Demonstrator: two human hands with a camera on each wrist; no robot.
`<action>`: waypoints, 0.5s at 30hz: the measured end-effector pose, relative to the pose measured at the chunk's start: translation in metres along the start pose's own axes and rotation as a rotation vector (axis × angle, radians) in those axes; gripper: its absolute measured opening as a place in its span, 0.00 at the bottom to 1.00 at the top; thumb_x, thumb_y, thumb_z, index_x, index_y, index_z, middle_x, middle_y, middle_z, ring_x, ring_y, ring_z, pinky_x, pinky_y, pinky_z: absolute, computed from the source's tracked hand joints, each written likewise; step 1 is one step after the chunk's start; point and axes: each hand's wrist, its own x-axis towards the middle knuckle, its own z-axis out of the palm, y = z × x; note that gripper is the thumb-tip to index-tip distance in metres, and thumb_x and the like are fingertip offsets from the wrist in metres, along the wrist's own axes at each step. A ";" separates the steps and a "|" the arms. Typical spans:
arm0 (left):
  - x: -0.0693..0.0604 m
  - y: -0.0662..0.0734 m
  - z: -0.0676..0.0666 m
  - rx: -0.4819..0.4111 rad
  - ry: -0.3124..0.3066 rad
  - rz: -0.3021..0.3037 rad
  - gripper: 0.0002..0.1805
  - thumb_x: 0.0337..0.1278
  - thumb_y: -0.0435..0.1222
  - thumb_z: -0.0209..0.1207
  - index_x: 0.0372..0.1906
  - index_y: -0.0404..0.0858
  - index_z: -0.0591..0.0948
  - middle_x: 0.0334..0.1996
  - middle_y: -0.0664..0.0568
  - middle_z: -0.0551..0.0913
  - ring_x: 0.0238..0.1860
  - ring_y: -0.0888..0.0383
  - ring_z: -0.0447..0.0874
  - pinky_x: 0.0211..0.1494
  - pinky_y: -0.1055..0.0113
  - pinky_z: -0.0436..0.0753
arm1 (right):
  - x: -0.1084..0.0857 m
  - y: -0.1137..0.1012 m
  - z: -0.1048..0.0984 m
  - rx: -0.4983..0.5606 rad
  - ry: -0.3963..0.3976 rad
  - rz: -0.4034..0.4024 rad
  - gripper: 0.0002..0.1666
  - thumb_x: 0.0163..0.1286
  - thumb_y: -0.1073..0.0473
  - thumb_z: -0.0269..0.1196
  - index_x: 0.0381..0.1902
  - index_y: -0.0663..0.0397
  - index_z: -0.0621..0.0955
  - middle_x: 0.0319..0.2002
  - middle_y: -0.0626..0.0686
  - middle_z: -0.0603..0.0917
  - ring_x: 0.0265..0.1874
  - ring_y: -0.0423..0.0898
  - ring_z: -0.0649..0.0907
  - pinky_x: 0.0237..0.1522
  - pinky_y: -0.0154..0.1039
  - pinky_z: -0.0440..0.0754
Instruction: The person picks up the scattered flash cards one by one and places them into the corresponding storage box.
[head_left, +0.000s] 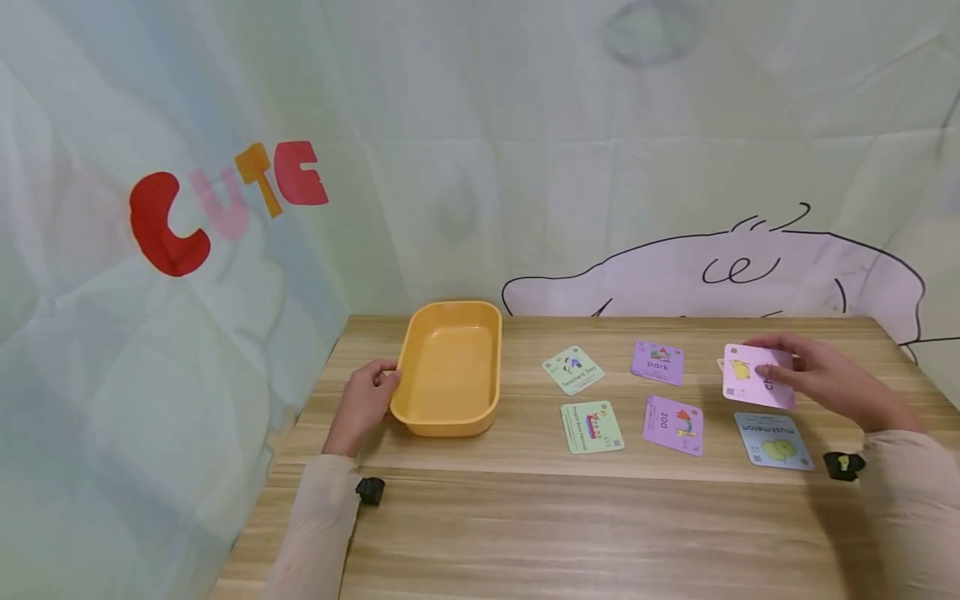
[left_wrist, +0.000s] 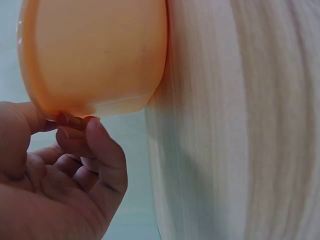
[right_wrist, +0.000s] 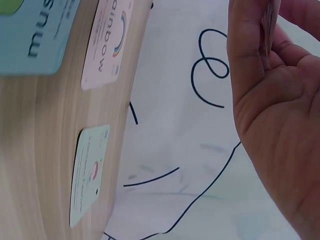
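My left hand (head_left: 363, 402) pinches the left rim of a yellow plastic tray (head_left: 399, 410), thumb and fingers at its edge. The tray stands at the table's back left. On the right, my right hand (head_left: 832, 375) holds up a pink picture card (head_left: 740, 387) with a yellow chick, its word partly covered by the thumb. Below that hand lies a blue muskmelon card (head_left: 772, 442). The right wrist view shows a pink rainbow card (right_wrist: 106, 45) and a pale green card (right_wrist: 90, 175) on the table; the raised card is edge-on there.
Between tray and right hand lie a green Teachers' Day card (head_left: 573, 370), a green card with a red boat (head_left: 592, 427), a purple park card (head_left: 657, 362) and a purple zoo card (head_left: 673, 425). A printed curtain (head_left: 465, 167) hangs behind the wooden table (head_left: 570, 533).
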 end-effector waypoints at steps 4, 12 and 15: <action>0.001 0.000 0.000 -0.005 -0.005 -0.007 0.20 0.78 0.42 0.51 0.63 0.36 0.78 0.29 0.49 0.75 0.25 0.56 0.75 0.27 0.67 0.79 | 0.007 -0.007 0.005 0.028 -0.017 -0.008 0.31 0.76 0.47 0.61 0.71 0.51 0.71 0.66 0.60 0.71 0.55 0.56 0.76 0.47 0.38 0.75; 0.000 0.000 0.000 -0.004 -0.001 -0.005 0.19 0.78 0.42 0.51 0.63 0.36 0.79 0.28 0.49 0.75 0.25 0.56 0.75 0.27 0.66 0.79 | 0.019 -0.022 0.015 0.067 -0.031 -0.040 0.29 0.75 0.50 0.62 0.70 0.52 0.73 0.64 0.60 0.73 0.55 0.61 0.77 0.47 0.42 0.76; 0.000 0.000 0.000 -0.009 -0.001 -0.007 0.19 0.78 0.42 0.51 0.63 0.36 0.79 0.29 0.49 0.75 0.25 0.56 0.75 0.27 0.65 0.80 | 0.023 -0.027 0.018 0.066 -0.026 -0.059 0.28 0.75 0.50 0.62 0.69 0.52 0.74 0.64 0.59 0.74 0.53 0.58 0.77 0.47 0.40 0.76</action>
